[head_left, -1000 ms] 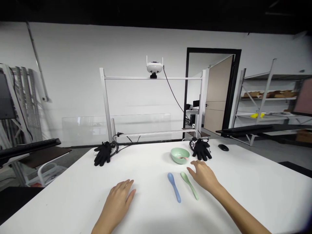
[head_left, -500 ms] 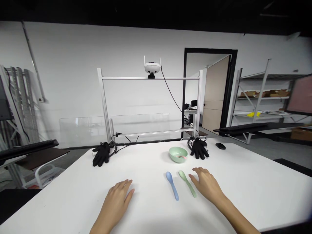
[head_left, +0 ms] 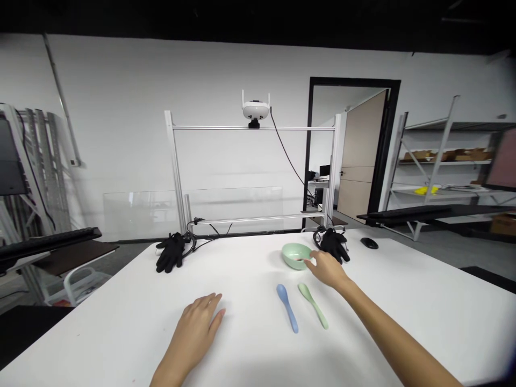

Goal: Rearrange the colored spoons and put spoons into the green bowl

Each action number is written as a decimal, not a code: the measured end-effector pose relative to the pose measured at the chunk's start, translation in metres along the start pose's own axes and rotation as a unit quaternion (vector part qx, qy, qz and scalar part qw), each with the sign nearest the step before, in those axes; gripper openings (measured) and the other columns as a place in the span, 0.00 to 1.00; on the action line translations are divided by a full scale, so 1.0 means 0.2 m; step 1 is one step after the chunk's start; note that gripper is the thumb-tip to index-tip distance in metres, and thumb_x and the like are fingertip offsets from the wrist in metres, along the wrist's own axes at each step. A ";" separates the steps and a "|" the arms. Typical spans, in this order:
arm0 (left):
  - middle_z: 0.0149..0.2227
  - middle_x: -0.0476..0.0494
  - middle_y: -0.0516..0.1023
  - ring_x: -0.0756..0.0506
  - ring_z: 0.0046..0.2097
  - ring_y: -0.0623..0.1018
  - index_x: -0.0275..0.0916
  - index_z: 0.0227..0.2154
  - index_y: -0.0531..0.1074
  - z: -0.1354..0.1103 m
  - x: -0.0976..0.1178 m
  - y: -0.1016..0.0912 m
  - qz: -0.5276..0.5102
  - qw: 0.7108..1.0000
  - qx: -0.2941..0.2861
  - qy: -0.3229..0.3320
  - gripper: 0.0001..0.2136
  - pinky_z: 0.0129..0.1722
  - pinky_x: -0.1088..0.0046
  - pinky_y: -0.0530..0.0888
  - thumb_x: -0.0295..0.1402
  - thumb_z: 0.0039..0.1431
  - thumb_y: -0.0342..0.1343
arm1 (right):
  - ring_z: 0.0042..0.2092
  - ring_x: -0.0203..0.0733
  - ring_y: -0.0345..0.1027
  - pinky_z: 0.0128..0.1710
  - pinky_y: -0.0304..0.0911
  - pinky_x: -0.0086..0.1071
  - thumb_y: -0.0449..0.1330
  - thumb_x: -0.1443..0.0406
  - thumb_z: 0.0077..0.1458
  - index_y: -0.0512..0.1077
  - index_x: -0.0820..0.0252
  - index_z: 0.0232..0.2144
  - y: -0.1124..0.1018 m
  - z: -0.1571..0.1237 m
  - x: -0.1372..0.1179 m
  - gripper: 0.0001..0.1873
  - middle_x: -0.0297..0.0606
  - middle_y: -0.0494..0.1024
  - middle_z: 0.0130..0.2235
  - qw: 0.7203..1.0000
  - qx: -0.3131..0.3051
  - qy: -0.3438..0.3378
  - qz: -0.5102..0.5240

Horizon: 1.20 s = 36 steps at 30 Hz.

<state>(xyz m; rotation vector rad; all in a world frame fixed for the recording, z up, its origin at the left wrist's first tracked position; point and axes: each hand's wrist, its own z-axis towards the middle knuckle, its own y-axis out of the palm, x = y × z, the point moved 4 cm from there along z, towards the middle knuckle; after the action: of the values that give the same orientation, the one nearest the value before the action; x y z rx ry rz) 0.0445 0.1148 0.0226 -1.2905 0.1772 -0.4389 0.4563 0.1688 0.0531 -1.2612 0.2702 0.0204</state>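
A light green bowl (head_left: 291,260) stands toward the back of the white table, with a small pink thing partly showing inside it. My right hand (head_left: 327,269) is at the bowl's right rim, thumb and index finger apart; whether they touch the rim or the pink thing I cannot tell. Nearer to me lie a blue spoon (head_left: 287,307) and a pale green spoon (head_left: 313,306), side by side with their heads pointing away. To their left, my left hand (head_left: 197,325) rests low over the table, fingers loosely stretched, holding nothing.
Black gloves with cables lie at the back, one left (head_left: 171,252) and one right (head_left: 334,244), the right one just behind my right hand. A black mouse (head_left: 369,243) sits at the right rear edge. Behind the table rises a metal frame (head_left: 209,128) bearing a white device (head_left: 255,110).
My right hand has moved forward and a little left, from beside the green spoon to the bowl's right rim. My left hand and both spoons have stayed put.
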 end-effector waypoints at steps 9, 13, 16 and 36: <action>0.64 0.38 0.74 0.36 0.64 0.72 0.40 0.63 0.70 -0.01 -0.02 0.00 -0.013 1.000 0.000 -0.013 0.24 0.62 0.54 0.69 0.43 0.72 0.42 | 0.52 0.58 0.74 0.44 0.65 0.40 0.55 0.57 0.61 0.78 0.67 0.47 0.06 0.34 0.00 0.22 0.58 0.79 0.51 0.995 -0.082 0.041 -0.046; 0.63 0.39 0.75 0.37 0.63 0.73 0.42 0.62 0.71 -0.02 -0.04 0.01 -0.022 1.000 0.014 -0.015 0.23 0.61 0.54 0.70 0.42 0.72 0.43 | 0.51 0.59 0.75 0.43 0.66 0.40 0.59 0.57 0.58 0.78 0.69 0.48 0.12 0.39 0.02 0.23 0.60 0.79 0.51 0.991 -0.113 0.054 -0.052; 0.63 0.40 0.75 0.37 0.63 0.73 0.43 0.62 0.72 -0.02 -0.06 0.01 -0.027 0.999 0.020 -0.016 0.23 0.61 0.54 0.70 0.43 0.72 0.43 | 0.53 0.59 0.74 0.45 0.67 0.41 0.61 0.54 0.57 0.78 0.69 0.50 0.16 0.41 0.03 0.26 0.61 0.78 0.52 0.989 -0.126 0.058 -0.054; 0.63 0.38 0.74 0.36 0.64 0.73 0.40 0.62 0.71 0.01 -0.05 0.03 -0.011 1.000 0.002 -0.014 0.24 0.61 0.53 0.69 0.42 0.72 0.42 | 0.47 0.57 0.76 0.42 0.64 0.39 0.50 0.52 0.66 0.79 0.65 0.42 0.02 0.28 0.08 0.26 0.59 0.80 0.46 0.995 -0.048 0.067 -0.049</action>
<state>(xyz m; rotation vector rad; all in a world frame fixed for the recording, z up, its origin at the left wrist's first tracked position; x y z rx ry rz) 0.0379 0.1211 0.0161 -1.2959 0.1391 -0.4404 0.4823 0.2206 0.0606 -1.3724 0.3252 -0.1370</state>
